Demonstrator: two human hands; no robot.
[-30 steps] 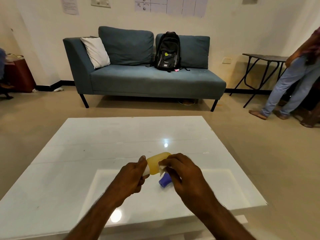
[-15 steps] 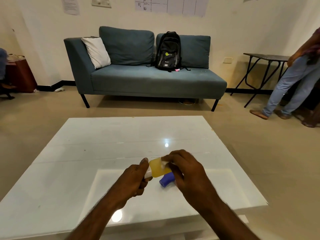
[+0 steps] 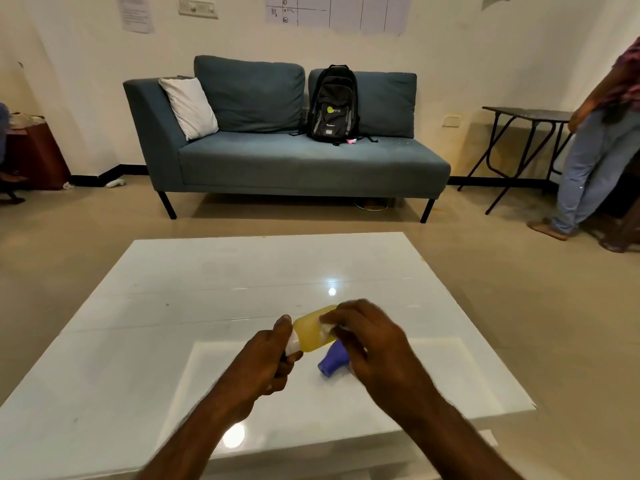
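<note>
Bottle: the bottle is showing a see-through yellow body with a white cap end, rounded at the far end
Where: it is hovering just above the counter, between both hands
Left hand: the left hand is gripping the cap end, fingers curled round it
Right hand: the right hand is pinching a white wad against the bottle's side
Change: the yellow far end is showing again above the right fingers; the blue piece is staying put on the counter
Axis: the long axis is running from the cap, near left, up to the far right
</note>
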